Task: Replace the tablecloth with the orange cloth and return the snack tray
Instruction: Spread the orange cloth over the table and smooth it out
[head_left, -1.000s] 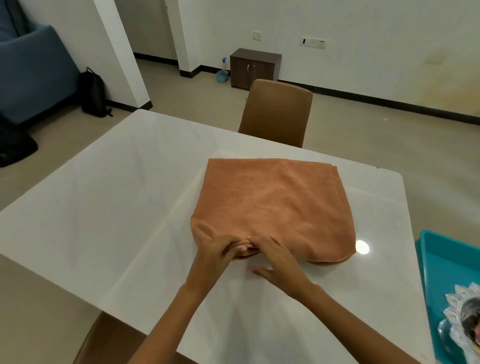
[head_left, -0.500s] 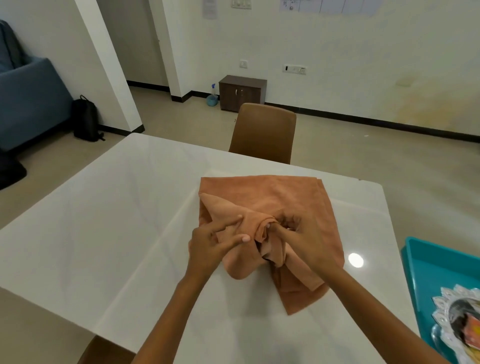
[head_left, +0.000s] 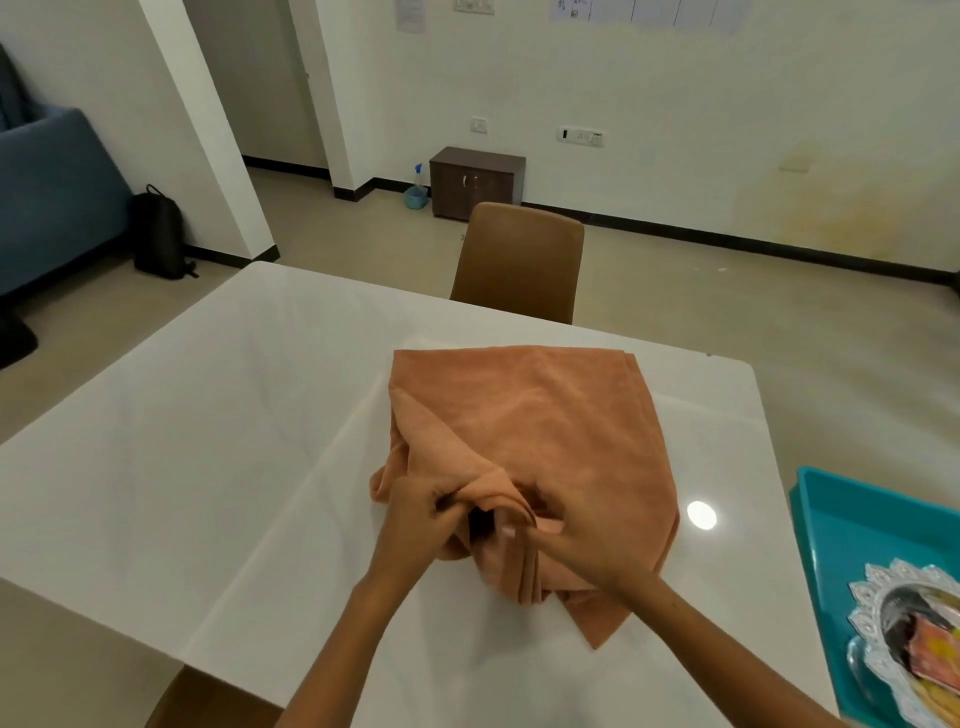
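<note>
the orange cloth (head_left: 535, 431) is seen lying on the white worktop (head_left: 208, 441), toward its right half and nearer the far edge than the left edge. its far part is still folded flat; its near part is bunched and lifted into loose folds, with one corner trailing toward the near edge. the left hand (head_left: 415, 519) is curled around a raised fold at the cloth's near left side. the right hand (head_left: 576, 551) is closed on the bunched layers just beside it, thumb and fingers pinching the fabric. the two hands are almost touching over the cloth.

the snack tray (head_left: 852, 525), teal, is observed past the right edge of the worktop, partly cut off by the frame; a silver-rimmed dish (head_left: 883, 623) with snacks is held in it. a brown chair (head_left: 519, 260) is placed at the far edge. a second chair back (head_left: 208, 701) is visible at the near edge.
</note>
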